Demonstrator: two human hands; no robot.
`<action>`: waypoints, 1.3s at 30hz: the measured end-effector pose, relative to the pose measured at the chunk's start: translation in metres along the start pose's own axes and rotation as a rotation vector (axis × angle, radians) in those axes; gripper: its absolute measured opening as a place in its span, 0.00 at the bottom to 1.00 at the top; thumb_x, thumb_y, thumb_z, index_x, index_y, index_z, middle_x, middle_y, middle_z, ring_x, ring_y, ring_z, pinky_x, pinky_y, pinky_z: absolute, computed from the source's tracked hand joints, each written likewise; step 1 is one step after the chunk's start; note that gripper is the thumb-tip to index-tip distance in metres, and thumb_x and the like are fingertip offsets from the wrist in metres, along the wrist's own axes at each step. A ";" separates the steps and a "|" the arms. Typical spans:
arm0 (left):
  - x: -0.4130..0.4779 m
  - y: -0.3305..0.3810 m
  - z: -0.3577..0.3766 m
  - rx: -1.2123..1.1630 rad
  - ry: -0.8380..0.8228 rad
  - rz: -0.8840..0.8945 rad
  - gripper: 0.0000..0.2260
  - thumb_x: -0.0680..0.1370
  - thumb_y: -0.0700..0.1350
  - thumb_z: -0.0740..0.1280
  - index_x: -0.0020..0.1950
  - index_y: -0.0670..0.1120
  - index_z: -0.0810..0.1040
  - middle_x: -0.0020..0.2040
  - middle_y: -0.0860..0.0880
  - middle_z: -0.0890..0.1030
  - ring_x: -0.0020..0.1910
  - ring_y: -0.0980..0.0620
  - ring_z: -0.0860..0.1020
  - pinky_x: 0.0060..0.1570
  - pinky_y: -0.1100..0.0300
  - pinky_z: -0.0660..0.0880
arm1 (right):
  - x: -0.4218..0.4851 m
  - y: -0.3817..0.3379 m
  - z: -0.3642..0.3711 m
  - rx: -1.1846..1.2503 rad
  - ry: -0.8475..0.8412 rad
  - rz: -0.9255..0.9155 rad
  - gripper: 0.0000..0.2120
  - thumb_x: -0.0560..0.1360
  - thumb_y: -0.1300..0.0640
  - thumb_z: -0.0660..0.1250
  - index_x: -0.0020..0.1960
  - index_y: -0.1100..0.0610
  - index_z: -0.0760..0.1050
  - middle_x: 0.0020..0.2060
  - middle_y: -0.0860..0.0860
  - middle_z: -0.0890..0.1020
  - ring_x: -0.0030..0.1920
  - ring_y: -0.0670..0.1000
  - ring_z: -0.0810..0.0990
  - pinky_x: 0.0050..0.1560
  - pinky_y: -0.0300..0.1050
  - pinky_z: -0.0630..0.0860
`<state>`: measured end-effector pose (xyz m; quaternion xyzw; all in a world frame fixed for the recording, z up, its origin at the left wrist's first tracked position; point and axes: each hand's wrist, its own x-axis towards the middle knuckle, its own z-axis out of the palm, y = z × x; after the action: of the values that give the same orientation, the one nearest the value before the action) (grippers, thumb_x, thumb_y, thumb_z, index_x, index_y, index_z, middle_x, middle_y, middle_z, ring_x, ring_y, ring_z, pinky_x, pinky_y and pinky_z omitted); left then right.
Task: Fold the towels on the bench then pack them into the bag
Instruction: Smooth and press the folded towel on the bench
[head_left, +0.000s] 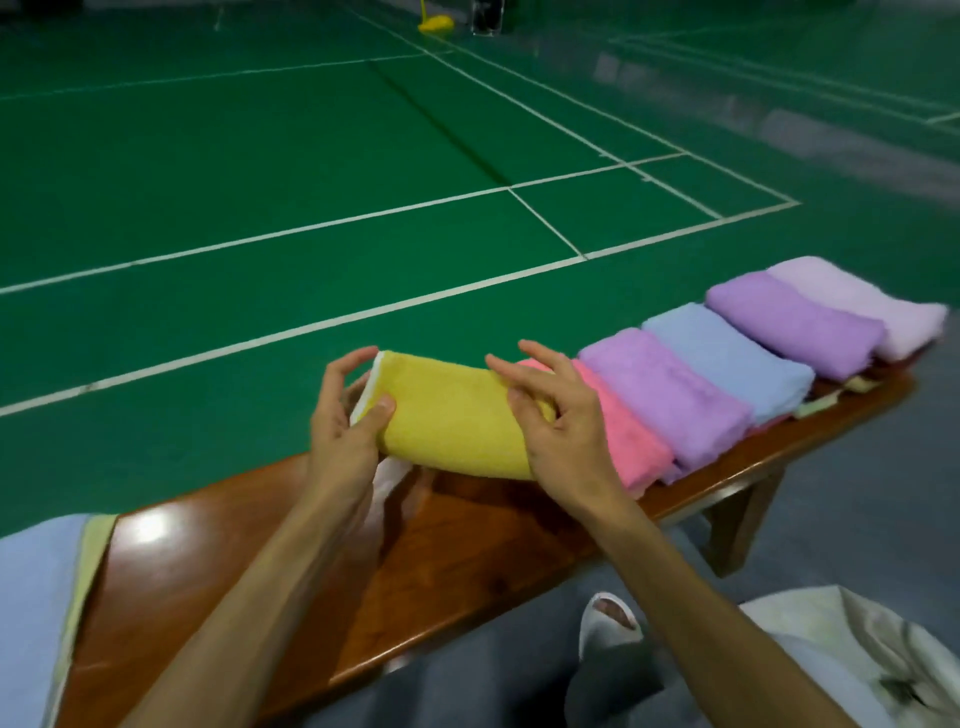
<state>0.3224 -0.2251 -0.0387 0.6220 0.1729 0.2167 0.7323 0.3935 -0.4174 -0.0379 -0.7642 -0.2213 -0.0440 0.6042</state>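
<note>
Head view: the person leans over the long wooden surface (467, 545), both bare forearms stretched forward and roughly parallel. The yellow towel (457, 421) lies folded in a thick oblong on the far edge of that surface, between the two hands.

The left hand (345, 415) has its grip clamped on the towel's left end: the thumb presses down on top, and the fingers curl round behind the white-edged end, wrist bent slightly inward. The right hand (550, 415) sits over the towel's right end with its grip apart. Its fingers are spread and arched, some tips touching the yellow cloth and others lifted off it, and it closes round nothing that I can see.

To the right, a row of folded towels runs along the surface, each one touching or overlapping the next: a pink towel (623, 436) right against the yellow one, then a violet towel (665, 395), a blue towel (727, 358), a purple towel (795, 322) and a pale lilac towel (857, 301) at the far end.

At the near left corner, pale blue and yellow cloth (31, 597) hangs over the end of the surface. Down at the lower right sits what looks like a cream fabric bag (831, 639), near a foot in a white slipper (610, 618). Beyond everything spreads the green court floor (260, 156) with its white lines
</note>
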 end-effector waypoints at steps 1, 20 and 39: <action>0.010 0.003 0.021 -0.001 -0.055 0.007 0.22 0.82 0.31 0.63 0.67 0.55 0.75 0.59 0.42 0.81 0.48 0.46 0.78 0.43 0.51 0.77 | 0.006 0.003 -0.018 0.004 0.053 0.021 0.17 0.81 0.65 0.66 0.60 0.47 0.85 0.69 0.47 0.76 0.69 0.37 0.71 0.67 0.34 0.70; 0.139 -0.075 0.344 0.194 -0.261 -0.191 0.13 0.73 0.42 0.79 0.53 0.48 0.78 0.36 0.47 0.76 0.17 0.53 0.68 0.18 0.64 0.65 | 0.081 0.108 -0.203 -0.336 0.817 0.364 0.08 0.74 0.58 0.69 0.47 0.54 0.87 0.46 0.51 0.87 0.49 0.54 0.83 0.53 0.43 0.74; 0.073 -0.106 0.356 1.408 -0.666 0.661 0.29 0.83 0.60 0.45 0.83 0.54 0.59 0.84 0.45 0.56 0.83 0.40 0.51 0.79 0.39 0.46 | 0.106 0.152 -0.289 -1.164 -0.380 0.151 0.41 0.71 0.25 0.40 0.82 0.37 0.46 0.84 0.48 0.48 0.83 0.57 0.49 0.79 0.64 0.51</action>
<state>0.5811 -0.4978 -0.0832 0.9830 -0.1481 0.0667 0.0859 0.6065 -0.6860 -0.0625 -0.9767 -0.2100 0.0224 0.0396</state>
